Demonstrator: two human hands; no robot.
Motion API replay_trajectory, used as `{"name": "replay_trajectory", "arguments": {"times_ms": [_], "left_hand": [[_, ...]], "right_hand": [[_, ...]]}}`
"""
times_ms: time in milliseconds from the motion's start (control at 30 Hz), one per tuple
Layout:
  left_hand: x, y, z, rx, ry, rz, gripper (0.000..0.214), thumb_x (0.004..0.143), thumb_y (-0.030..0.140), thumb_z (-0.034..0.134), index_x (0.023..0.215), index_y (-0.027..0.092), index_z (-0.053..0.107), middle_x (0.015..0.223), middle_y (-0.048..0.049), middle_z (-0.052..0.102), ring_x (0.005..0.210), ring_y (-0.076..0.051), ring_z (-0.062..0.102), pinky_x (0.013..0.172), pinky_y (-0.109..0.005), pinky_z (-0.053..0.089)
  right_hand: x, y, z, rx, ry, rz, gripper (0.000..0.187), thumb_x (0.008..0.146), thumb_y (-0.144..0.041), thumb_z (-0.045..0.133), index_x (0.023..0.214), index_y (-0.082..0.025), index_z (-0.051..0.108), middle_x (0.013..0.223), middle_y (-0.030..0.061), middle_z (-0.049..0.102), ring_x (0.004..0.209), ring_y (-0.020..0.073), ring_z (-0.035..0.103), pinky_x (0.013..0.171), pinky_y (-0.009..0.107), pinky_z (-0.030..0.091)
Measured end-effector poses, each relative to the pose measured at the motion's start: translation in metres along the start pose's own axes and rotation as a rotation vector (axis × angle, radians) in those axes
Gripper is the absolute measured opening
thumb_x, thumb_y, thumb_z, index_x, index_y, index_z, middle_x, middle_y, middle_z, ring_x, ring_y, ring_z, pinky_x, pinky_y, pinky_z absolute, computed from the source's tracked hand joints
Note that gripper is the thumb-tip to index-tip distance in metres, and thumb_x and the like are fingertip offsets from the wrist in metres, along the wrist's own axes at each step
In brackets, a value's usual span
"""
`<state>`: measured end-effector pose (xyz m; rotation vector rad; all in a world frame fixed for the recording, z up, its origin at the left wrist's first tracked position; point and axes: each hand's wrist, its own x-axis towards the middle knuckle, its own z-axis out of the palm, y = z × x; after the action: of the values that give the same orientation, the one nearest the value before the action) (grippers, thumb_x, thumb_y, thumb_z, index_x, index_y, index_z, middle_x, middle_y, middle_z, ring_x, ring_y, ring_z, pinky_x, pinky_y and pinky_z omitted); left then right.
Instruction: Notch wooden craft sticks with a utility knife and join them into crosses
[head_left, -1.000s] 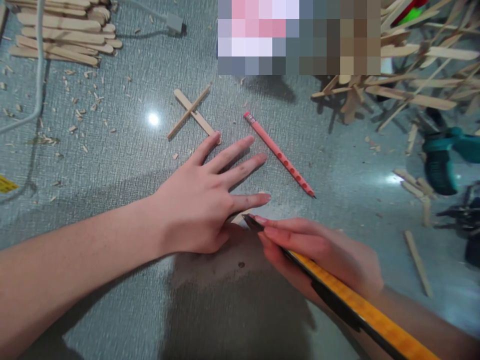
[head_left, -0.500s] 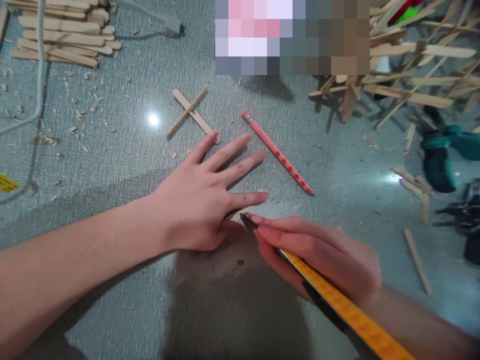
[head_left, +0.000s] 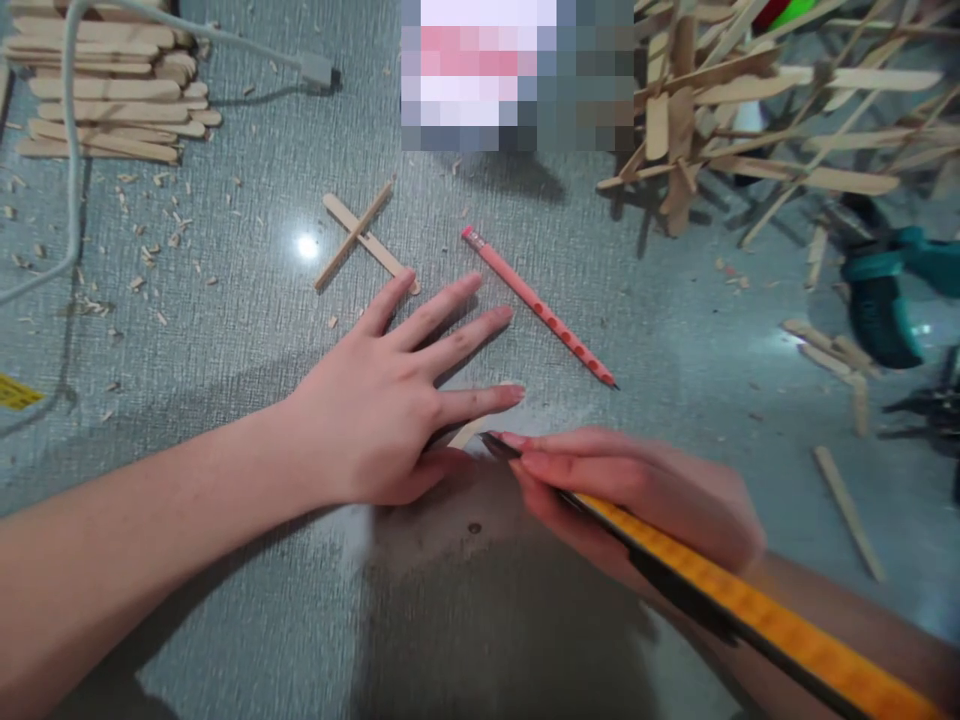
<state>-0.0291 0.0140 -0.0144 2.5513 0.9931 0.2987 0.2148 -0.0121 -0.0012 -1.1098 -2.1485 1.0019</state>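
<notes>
My left hand (head_left: 390, 400) lies flat with its fingers spread on the grey textured table. Under its thumb and index finger a short end of a wooden craft stick (head_left: 469, 432) sticks out; the rest is hidden. My right hand (head_left: 622, 490) grips a yellow and black utility knife (head_left: 720, 575), its dark blade tip close to that stick end. Beyond my left fingertips lies a pink pencil (head_left: 540, 308). Two crossed sticks (head_left: 360, 238) rest near the little finger, which meets the lower end of one.
A stack of craft sticks (head_left: 112, 110) and a white cable (head_left: 73, 150) are at upper left, among wood chips. At upper right stands a tangle of joined sticks (head_left: 750, 130). Green-handled pliers (head_left: 881, 300) and a loose stick (head_left: 850, 515) lie at right.
The knife tip has drawn back slightly from the stick end, showing more of it. My left hand stays spread on the table. The view has shifted a little.
</notes>
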Motion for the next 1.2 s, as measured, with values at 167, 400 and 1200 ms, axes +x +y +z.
{"name": "replay_trajectory", "arguments": {"times_ms": [167,400,1200], "left_hand": [[-0.002,-0.002,-0.002,0.049,-0.037,0.020,0.067,0.085,0.056,0.072,0.146,0.036,0.052,0.165,-0.0060,0.035,0.154,-0.043,0.026,0.122,-0.071,0.015],[-0.003,-0.001,-0.006,0.100,-0.065,0.024,0.070,0.087,0.058,0.069,0.149,0.033,0.049,0.167,-0.0099,0.031,0.155,-0.042,0.023,0.122,-0.070,0.014],[-0.002,-0.006,-0.008,0.015,0.014,0.091,0.037,0.101,0.020,0.051,0.136,0.028,0.060,0.152,-0.0052,0.055,0.151,-0.030,0.037,0.127,-0.061,0.019]], "right_hand": [[0.002,0.005,-0.005,-0.118,0.030,-0.116,0.029,0.088,-0.008,0.068,0.107,-0.030,0.067,0.088,-0.0014,0.081,0.073,0.0165,0.078,0.067,0.025,0.066],[0.000,0.004,-0.003,0.005,0.103,-0.057,0.023,0.087,-0.008,0.071,0.100,-0.027,0.067,0.090,0.0009,0.081,0.078,0.0166,0.079,0.068,0.025,0.065],[0.007,0.009,-0.007,0.116,0.172,-0.037,0.019,0.090,-0.010,0.063,0.096,-0.027,0.070,0.096,0.0014,0.082,0.083,0.0174,0.080,0.077,0.028,0.067]]}}
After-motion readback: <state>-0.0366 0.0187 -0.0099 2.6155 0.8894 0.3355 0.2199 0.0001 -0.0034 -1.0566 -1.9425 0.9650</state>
